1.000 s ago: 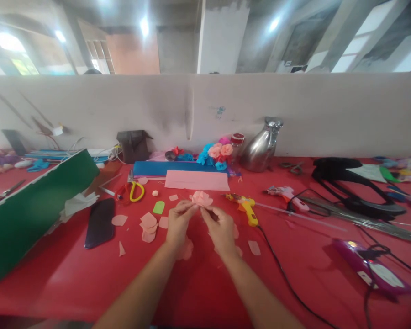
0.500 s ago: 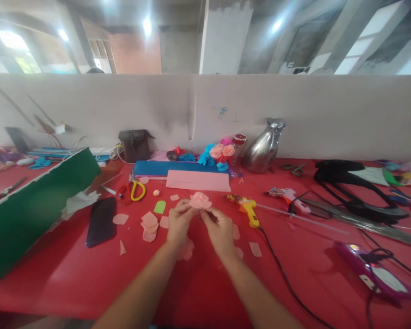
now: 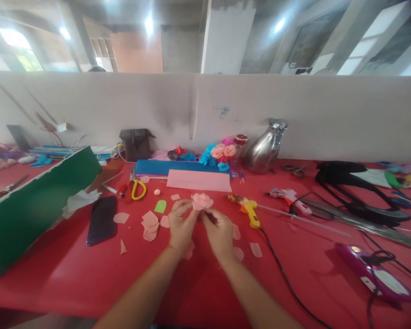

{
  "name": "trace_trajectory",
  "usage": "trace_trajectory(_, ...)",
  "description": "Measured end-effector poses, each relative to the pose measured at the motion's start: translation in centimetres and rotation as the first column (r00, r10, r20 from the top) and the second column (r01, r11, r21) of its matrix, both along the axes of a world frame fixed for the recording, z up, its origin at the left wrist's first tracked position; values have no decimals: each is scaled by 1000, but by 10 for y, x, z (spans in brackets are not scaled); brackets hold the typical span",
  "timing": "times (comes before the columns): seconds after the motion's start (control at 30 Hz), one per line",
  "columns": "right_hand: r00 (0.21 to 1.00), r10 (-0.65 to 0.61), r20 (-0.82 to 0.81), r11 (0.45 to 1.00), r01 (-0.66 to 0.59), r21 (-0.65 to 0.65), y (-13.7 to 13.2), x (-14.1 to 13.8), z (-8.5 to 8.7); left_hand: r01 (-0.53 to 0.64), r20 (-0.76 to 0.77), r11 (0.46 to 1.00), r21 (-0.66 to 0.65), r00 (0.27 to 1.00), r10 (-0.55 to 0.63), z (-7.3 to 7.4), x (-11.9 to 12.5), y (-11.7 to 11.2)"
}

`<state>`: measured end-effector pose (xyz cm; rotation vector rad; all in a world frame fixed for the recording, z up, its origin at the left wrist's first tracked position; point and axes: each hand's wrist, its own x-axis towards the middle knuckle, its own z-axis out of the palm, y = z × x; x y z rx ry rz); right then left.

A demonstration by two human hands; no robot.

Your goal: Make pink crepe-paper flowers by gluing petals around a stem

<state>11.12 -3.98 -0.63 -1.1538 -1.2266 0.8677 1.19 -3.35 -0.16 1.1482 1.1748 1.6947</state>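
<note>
Between my two hands, a pink paper flower (image 3: 202, 201) is held up above the red table. The fingers of my left hand (image 3: 182, 224) are closed on its left underside. My right hand (image 3: 219, 228) pinches it from below on the right; its exact grip is partly hidden. Cut pink paper petals (image 3: 150, 221) lie in a small pile left of my hands, with a green petal-shaped piece (image 3: 160, 206) near them. Another loose petal (image 3: 255, 249) rests to the right. A folded pink paper strip (image 3: 198, 180) lies just beyond the flower.
A yellow glue gun (image 3: 250, 212) with a black cord lies right of my hands, a pink glue gun (image 3: 291, 201) farther right. Yellow-handled scissors (image 3: 138, 189), a phone (image 3: 102, 220) and a green board (image 3: 37, 210) are on the left. A steel jug (image 3: 265, 148) stands behind.
The flower has tilted and turned slightly in my fingers, showing its petals more from the side. Both hands stay in nearly the same place; the view shifts slightly.
</note>
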Motion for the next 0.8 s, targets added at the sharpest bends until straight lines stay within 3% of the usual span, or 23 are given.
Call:
trace_trajectory(0.3, 997, -29, 65, 999, 27, 28, -1, 0, 1, 51, 78, 997, -57, 996, -46, 1, 3, 3)
trace_trajectory(0.43, 995, -44, 89, 999, 42, 23, -1, -1, 2, 139, 237, 987, -80, 964, -117, -1, 3, 6)
trace_trajectory(0.53, 998, -41, 45, 999, 41, 11, 0, -1, 2, 143, 318, 985, -97, 942, -105, -5, 2, 9)
trace_trajectory(0.8, 997, -59, 41, 998, 57, 39, 1, 3, 1, 159, 242, 982, -106, 962, -129, -7, 1, 10)
